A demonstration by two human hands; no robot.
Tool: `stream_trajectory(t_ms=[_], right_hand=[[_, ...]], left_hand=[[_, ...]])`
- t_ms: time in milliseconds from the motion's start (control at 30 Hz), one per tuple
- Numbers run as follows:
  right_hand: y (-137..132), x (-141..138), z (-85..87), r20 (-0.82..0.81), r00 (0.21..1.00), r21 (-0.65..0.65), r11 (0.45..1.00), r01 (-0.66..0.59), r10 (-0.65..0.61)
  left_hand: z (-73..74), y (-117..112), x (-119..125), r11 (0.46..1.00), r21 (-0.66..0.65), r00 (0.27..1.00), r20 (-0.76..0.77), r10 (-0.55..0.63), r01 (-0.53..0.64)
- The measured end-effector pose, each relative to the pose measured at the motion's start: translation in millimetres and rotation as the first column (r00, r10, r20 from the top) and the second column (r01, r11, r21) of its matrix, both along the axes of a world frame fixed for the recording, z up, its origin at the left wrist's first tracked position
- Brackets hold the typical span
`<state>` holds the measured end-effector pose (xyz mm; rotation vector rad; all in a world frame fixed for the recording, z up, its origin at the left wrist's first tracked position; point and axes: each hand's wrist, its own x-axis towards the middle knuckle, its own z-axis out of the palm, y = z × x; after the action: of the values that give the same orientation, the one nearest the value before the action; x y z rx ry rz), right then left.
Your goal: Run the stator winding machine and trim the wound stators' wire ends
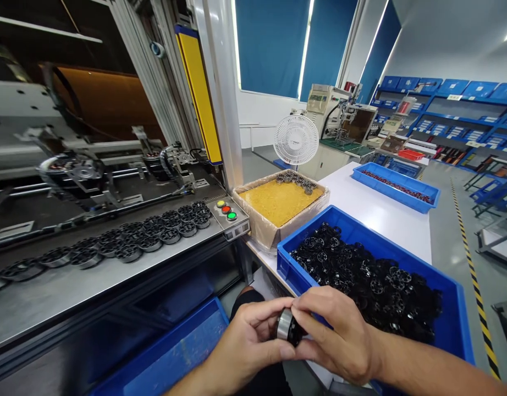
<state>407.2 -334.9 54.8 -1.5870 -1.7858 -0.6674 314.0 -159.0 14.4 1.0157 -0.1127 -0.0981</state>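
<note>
Between my two hands, low in the head view, is a small ring-shaped part (284, 324) with a silvery metal band and a black plastic face. My left hand (249, 341) grips the metal side with thumb and fingers. From the right, my right hand (340, 335) closes its fingers on the black face. Just beyond my hands stands a blue bin (459, 308) with a heap of black plastic pieces (373, 275). Similar metal-banded rings (150, 231) lie in rows on the machine's steel ledge to the left.
A button box (229, 215) with yellow, red and green buttons sits at the ledge's end. Beside it is a plastic-lined carton (278, 203) with grey parts at its far corner. A shallow blue tray (396, 187), a white fan (296, 140) and a lower blue bin (175, 352) surround the workplace.
</note>
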Motion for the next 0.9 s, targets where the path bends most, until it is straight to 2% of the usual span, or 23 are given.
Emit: stream_trajectory(t_ms=[33,100,200,300,367,500,667,733,767,800,833,867,900], right_hand=[[-1,2,-0.3,-0.031,1.0,0.0,1.0,0.002,-0.002],[-2,6,-1.3,-0.191,0.981,-0.025,1.0,0.018,-0.023],[-1,15,-4.0,-0.498,0.865,-0.101,0.995,0.013,-0.062],[0,20,-7.1,-0.643,0.766,-0.104,0.992,-0.072,-0.012],[1,18,-7.9,-0.671,0.741,-0.084,0.991,-0.105,0.022],[1,11,-6.5,-0.653,0.757,-0.073,0.996,-0.055,-0.006],[3,8,-4.1,-0.552,0.834,-0.062,0.998,-0.019,-0.018],[0,7,-5.4,-0.466,0.882,-0.082,0.996,0.041,-0.075],[-3,7,-7.3,-0.402,0.907,-0.094,0.991,0.094,-0.124],[-8,8,-10.3,-0.33,0.926,-0.104,0.982,0.159,-0.185],[-12,11,-14.4,-0.248,0.939,-0.112,0.97,0.216,-0.238],[-17,16,-19.7,-0.179,0.945,-0.124,0.959,0.255,-0.274],[-20,22,-25.7,-0.121,0.946,-0.14,0.948,0.285,-0.302]], left_hand=[[-0.1,-1,-2,1.0,0.023,1.0,0.03,0.005,-0.006],[0.3,-2,-8,0.994,0.104,0.995,0.097,0.02,-0.031],[1.6,-6,-16,0.956,0.279,0.977,0.209,0.03,-0.089],[1.3,-10,-19,0.892,0.41,0.94,0.338,0.046,-0.191],[-0.6,-12,-18,0.852,0.456,0.912,0.405,0.059,-0.257],[-7.2,-13,-16,0.784,0.519,0.88,0.469,0.073,-0.341],[-11.5,-13,-17,0.728,0.574,0.862,0.505,0.047,-0.376],[-9.6,-6,-18,0.683,0.596,0.836,0.548,0.038,-0.422],[-8.2,2,-18,0.641,0.613,0.817,0.575,0.04,-0.463],[-6.9,14,-18,0.57,0.635,0.797,0.602,0.058,-0.521],[-5.7,31,-19,0.46,0.661,0.774,0.626,0.096,-0.593],[-4.9,54,-21,0.295,0.691,0.747,0.645,0.158,-0.66],[-4.5,80,-24,0.092,0.711,0.709,0.663,0.239,-0.697]])
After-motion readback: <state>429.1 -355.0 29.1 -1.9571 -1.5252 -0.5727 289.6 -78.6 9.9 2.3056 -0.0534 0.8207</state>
